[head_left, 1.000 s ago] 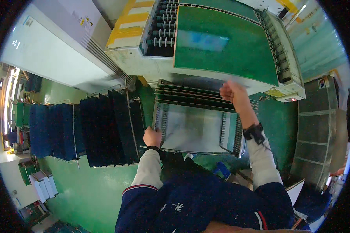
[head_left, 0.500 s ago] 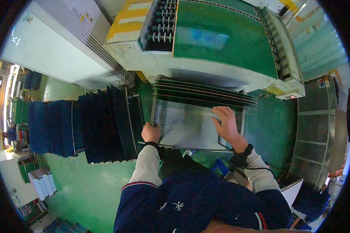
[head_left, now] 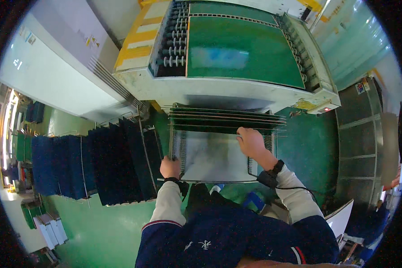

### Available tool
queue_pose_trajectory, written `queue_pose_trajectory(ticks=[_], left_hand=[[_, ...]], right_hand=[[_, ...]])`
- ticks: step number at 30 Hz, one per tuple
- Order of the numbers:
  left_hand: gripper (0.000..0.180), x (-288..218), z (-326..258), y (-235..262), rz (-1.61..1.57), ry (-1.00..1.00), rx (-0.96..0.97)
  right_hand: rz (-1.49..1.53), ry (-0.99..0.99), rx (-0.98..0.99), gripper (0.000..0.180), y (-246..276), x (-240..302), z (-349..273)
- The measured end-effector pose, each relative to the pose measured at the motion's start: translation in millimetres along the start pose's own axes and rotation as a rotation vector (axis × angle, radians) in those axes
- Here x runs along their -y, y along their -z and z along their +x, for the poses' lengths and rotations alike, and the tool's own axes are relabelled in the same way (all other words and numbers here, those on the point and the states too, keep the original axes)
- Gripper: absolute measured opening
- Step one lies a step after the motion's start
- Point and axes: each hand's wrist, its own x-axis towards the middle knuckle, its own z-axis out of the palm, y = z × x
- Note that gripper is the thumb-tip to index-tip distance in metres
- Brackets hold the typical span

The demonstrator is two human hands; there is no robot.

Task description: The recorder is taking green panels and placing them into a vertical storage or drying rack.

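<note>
Left hand (head_left: 170, 168): grip looked clenched on the left rail of the metal rack (head_left: 178, 145). Right hand (head_left: 251, 142): fingers bent at the top edge of the nearest green board (head_left: 205, 128); couldn't tell if that grip was pinching it or just resting there. Board stood on edge in the rack's far end, close against several others, just below the front of the roller machine (head_left: 165, 89). 1 big green board (head_left: 241, 53) lay flat on top of the machine.

Risks from where I stood: only 1 hand was at the board, so an uneven push could skew it and jam it in the side slots. Tight spacing could let faces rub and scratch. If the left grip slipped, the rack might shift. Cord (head_left: 295, 188) off the right wristband (head_left: 268, 179) could snag a rack corner. Dark panels (head_left: 116, 165) stood near the left hand; a stray elbow could knock them.
</note>
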Motion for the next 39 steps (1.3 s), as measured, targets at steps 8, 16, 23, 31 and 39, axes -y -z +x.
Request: queue_pose_trajectory(ticks=[8, 16, 23, 31, 39], left_hand=[[0.037, 2, 3, -5, 0.031, -0.013, 0.0], [0.038, 2, 1, -6, 0.03, -0.053, -0.013], [0.038, 6, 4, -9, 0.027, -0.02, -0.013], [0.038, 6, 2, -10, 0.03, -0.045, -0.006], [0.037, 5, 1, -6, 0.018, -0.063, -0.025]], right_hand=[[-0.147, 0.014, 0.191, 0.019, -10, -33, 29], [-0.141, -0.081, 0.169, 0.021, -13, -32, 33], [-0.138, -0.125, 0.191, 0.02, -9, -25, 34], [-0.158, -0.153, 0.189, 0.02, -11, -27, 36], [-0.193, -0.143, 0.193, 0.022, -11, -26, 36]])
